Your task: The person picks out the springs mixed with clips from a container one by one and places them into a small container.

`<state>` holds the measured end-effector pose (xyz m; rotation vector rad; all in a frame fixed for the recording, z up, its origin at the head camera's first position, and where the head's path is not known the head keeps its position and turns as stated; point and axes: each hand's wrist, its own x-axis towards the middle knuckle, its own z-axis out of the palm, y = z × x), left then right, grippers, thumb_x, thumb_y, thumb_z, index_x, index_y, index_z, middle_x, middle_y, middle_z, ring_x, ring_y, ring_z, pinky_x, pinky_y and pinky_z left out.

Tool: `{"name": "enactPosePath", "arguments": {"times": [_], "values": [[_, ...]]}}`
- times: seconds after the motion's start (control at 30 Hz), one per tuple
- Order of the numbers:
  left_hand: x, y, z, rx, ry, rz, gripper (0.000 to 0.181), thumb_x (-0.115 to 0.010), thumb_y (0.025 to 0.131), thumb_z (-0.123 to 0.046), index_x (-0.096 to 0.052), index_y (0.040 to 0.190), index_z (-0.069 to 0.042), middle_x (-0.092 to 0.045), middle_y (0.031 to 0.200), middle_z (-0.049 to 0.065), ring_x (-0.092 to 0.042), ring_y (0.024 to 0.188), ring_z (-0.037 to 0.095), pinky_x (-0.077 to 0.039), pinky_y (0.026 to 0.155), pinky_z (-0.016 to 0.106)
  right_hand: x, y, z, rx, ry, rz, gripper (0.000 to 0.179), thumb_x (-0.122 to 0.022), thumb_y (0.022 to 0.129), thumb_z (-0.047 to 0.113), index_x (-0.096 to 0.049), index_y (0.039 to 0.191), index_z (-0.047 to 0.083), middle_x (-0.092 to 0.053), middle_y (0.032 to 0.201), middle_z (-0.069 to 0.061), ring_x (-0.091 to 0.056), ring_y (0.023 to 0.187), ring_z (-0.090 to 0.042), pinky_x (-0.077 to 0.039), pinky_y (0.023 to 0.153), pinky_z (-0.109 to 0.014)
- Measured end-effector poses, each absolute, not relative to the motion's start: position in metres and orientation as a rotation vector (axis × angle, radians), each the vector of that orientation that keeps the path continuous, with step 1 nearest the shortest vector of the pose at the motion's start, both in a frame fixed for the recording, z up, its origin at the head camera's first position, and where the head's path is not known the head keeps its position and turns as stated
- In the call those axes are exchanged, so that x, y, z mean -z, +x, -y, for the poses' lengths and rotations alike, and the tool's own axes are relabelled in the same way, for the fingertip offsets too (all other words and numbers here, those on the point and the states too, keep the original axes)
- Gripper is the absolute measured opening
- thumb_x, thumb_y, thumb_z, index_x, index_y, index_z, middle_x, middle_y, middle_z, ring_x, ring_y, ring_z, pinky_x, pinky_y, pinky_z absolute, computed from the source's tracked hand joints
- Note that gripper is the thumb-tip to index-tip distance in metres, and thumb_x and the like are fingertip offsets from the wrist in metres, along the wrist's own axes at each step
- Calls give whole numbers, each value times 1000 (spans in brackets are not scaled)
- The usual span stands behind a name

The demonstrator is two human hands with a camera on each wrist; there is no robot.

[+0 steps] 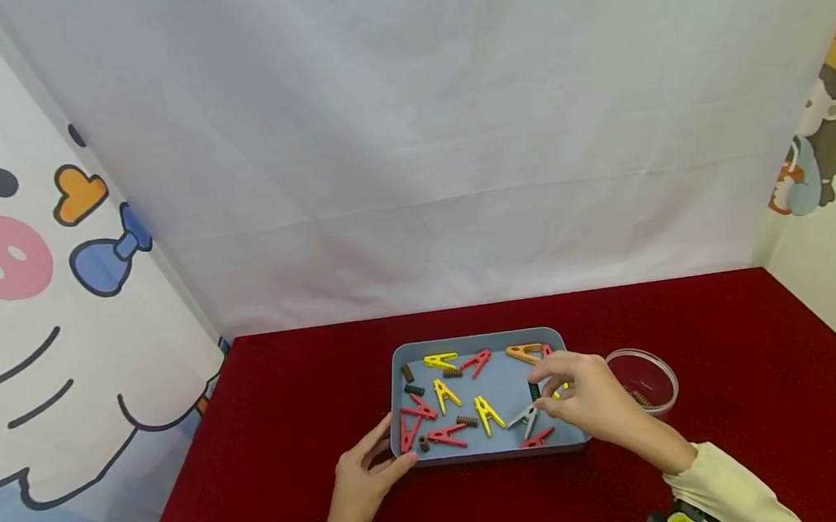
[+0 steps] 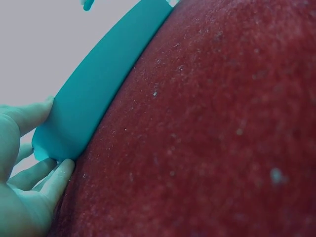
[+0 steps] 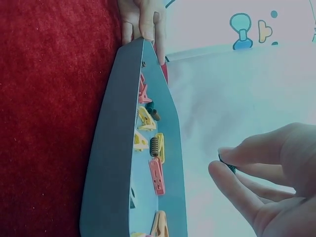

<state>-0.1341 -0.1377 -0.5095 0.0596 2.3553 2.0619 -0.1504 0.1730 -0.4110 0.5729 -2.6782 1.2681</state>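
Observation:
My right hand (image 1: 582,392) is above the right part of a grey-blue tray (image 1: 491,456). Between its thumb and forefinger it pinches a small dark coil spring (image 3: 228,166), which shows against the wall in the right wrist view. My left hand (image 1: 363,481) grips the tray's near left corner, thumb at the rim and fingers along the side. Inside the tray lie several yellow clips (image 1: 487,415), several red clips (image 1: 447,436), a grey clip (image 1: 527,417) below the right hand and an orange clip (image 1: 523,353) at the back. Brown springs (image 1: 467,421) and a dark green spring (image 1: 413,390) are scattered among them.
A clear round dish (image 1: 674,388) stands right of the tray, behind the right wrist, with a brown spring (image 1: 640,398) in it. Dark red cloth (image 1: 311,403) covers the table. A white curtain (image 1: 454,166) rises along the back edge, with printed panels at both sides.

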Motion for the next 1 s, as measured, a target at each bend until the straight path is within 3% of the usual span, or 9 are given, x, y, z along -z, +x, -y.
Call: {"name": "enactPosePath", "arguments": {"times": [0.37, 1.0], "values": [[510, -135, 138, -2072, 46, -2339, 64, -75, 69, -19, -49, 127, -22, -48, 126, 2, -51, 106, 20, -48, 75, 25, 411, -148, -183, -1334, 569, 2681, 25, -72, 69, 1, -66, 90, 12, -59, 92, -2, -59, 68, -7, -48, 51, -23], [508, -134, 137, -2094, 48, -2323, 64, -75, 69, -18, -49, 127, -21, -48, 125, 3, -51, 106, 20, -48, 75, 25, 400, -142, -193, -1339, 601, 2634, 26, -73, 68, 2, -67, 91, 13, -60, 91, -1, -60, 69, -6, -49, 58, -20]]}}
